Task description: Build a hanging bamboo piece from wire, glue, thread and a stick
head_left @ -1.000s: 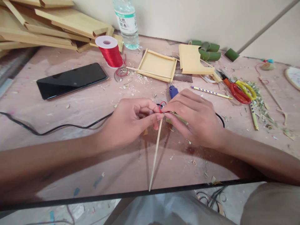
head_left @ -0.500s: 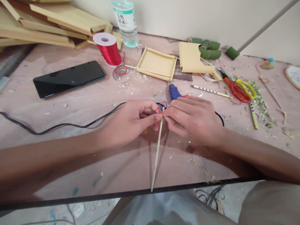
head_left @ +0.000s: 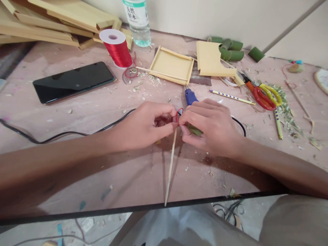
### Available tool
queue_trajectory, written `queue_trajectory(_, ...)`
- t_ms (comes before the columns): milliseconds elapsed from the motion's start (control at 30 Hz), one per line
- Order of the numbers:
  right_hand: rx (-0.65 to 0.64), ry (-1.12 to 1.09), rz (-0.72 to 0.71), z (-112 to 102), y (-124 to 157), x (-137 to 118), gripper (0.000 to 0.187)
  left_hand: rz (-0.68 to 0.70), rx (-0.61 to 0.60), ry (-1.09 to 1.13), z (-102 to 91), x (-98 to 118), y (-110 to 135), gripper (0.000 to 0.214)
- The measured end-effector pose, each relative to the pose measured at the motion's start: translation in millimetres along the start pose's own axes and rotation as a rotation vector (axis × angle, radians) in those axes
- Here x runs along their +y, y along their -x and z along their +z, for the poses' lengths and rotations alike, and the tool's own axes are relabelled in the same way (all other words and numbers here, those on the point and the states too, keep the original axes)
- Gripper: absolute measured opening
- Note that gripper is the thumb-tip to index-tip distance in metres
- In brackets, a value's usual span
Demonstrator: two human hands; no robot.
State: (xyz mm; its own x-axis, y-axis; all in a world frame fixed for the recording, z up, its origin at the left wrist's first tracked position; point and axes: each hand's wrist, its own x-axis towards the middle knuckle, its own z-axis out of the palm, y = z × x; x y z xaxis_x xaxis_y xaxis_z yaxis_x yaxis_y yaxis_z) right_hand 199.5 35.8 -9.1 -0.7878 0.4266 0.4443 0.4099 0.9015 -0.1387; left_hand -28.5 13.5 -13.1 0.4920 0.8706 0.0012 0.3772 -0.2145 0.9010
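Observation:
Above the table's middle, my left hand (head_left: pixel 153 124) pinches the upper end of a thin pale wooden stick (head_left: pixel 171 165), which slants down to the table's front edge. My right hand (head_left: pixel 208 124) is closed at the same end, thumb and forefinger pinching a red cord (head_left: pixel 180 111). The cord stands up in a small loop between the fingertips. How it runs round the stick is partly hidden by the fingers. A greenish piece shows under the right fingers. Just behind the right hand lies a blue glue gun (head_left: pixel 190 97), its body partly covered.
A black phone (head_left: pixel 74 82), a spool of red cord (head_left: pixel 116 49) and a water bottle (head_left: pixel 138 24) stand or lie at back left. Further right are a cardboard tray (head_left: pixel 171 65), green bamboo pieces (head_left: pixel 232 51), a pencil (head_left: pixel 232 97) and scissors (head_left: pixel 262 95). A black cable (head_left: pixel 74 133) crosses leftward.
Both hands stay together at the stick's top. The left fingertips have shifted up onto the cord loop, which looks narrower, and the stick's tip is now covered. The view has tilted slightly.

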Motion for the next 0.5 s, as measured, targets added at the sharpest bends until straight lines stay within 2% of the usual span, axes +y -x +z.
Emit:
queue_trajectory(133, -0.021, -0.139, 0.078, 0.8, -5.4, 5.5, 0.009, 0.062, -0.021, -0.051, -3.7, -5.0, -4.3, 0.012)
queue_trajectory(300, -0.112, -0.316, 0.181, 3.0, -16.2, 12.0, 0.004, 0.08, -0.031, -0.059, -9.6, -13.9, -7.9, 0.012)
queue_trajectory(500, -0.157, -0.409, 0.115, 6.6, -22.9, 16.8, 0.002, 0.051, -0.086, -0.011, -13.8, -17.8, -9.3, 0.013)
